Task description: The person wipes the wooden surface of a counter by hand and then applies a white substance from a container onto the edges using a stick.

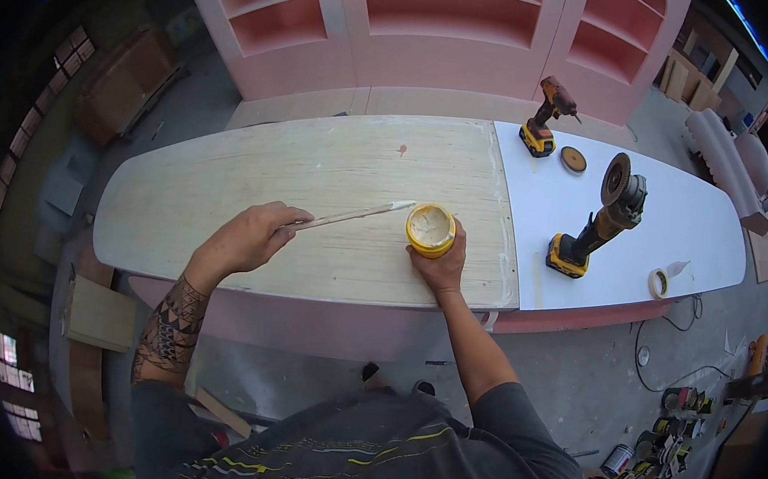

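My left hand (pixel 246 237) pinches the end of a thin wooden stick (pixel 348 216), whose far tip carries a blob of white paste. That tip points right, close to the rim of a yellow jar (pixel 430 249). Wrapped round the jar from the right is my right hand (pixel 442 270). The jar has no lid on, and off-white paste (pixel 430 226) coats its inside. Both hands are over a pale wooden tabletop (pixel 255 173) with curved ends and a small reddish mark.
On the white right-hand part of the top (pixel 670 219) stand a cordless driver (pixel 548 119) and an angle grinder (pixel 601 223). A round disc (pixel 573 160) and a tape roll (pixel 658 283) lie there too. Pink shelving (pixel 450 62) rises behind; several cans (pixel 620 459) clutter the floor.
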Action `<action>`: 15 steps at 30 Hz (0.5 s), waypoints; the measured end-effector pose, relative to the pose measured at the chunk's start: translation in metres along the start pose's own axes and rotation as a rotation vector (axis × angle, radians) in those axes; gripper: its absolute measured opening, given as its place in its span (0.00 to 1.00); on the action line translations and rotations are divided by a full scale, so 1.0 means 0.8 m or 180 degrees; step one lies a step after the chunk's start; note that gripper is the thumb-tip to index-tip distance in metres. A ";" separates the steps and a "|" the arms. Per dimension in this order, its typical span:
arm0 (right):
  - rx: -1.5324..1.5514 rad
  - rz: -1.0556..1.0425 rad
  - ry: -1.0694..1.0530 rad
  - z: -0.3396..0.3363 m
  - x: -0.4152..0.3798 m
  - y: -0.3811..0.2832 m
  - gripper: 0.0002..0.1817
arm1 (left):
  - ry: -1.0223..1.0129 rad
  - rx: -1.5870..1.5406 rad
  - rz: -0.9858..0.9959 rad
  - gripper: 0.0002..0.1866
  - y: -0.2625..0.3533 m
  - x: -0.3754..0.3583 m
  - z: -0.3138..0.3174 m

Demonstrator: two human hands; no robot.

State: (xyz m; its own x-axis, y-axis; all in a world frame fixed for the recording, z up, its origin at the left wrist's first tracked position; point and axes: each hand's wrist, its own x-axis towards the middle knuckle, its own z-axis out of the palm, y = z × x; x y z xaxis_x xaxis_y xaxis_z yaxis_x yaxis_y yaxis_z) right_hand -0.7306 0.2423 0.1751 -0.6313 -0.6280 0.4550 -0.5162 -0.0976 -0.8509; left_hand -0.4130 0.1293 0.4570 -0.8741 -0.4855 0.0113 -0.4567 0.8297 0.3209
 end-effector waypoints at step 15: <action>-0.0070 -0.1367 -0.0707 -0.005 -0.033 -0.085 0.53 | -0.0783 0.1124 -0.0796 0.22 0.125 -0.048 0.015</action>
State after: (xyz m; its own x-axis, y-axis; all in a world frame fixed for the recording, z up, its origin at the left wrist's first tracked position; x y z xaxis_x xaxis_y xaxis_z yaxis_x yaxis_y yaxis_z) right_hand -0.6810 0.2685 0.2218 -0.2207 -0.6843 0.6950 -0.7168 -0.3694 -0.5914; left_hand -0.4268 0.2341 0.4769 -0.7244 -0.6375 -0.2623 -0.6482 0.7594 -0.0557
